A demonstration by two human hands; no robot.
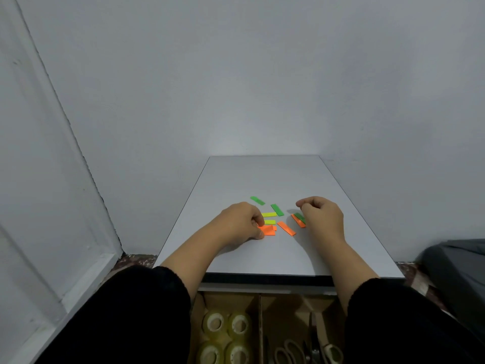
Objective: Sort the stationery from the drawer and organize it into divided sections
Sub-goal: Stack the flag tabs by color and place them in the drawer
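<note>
Head view, person seated at a white desk [236,179] with its drawer [259,311] pulled open below the near edge.

Left hand [241,222]: grip closed as a pinch, thumb and fingertips on the left end of a small stack of orange sticky flags [268,229]. The stack lies flat on the desk; the hand is probably squaring like colours together before moving them.

Right hand [321,216]: fingers curled in, thumb meeting the forefinger at about 10 o'clock of the hand. I cannot tell whether anything is held between them. It hovers just over an orange and green pair of flags [299,219], partly covering them.

Loose flags between the hands:
- two yellow flags [269,214], touching the left fingertips at their 3 o'clock
- one orange flag [286,228], at 3 o'clock of the stack, tilted
- two green flags [277,209], further off toward 12 o'clock, the far one apart from the rest

Drawer is divided by cardboard. Left section holds four rolls of clear tape [225,334]; right section holds scissors [290,350] and other dark tools, too dim to name.

Judgement: tape and scissors are already sorted; flags are being grouped by colour on the desk and are not yet in any section. Thin flags may cling or fan apart when lifted.
</note>
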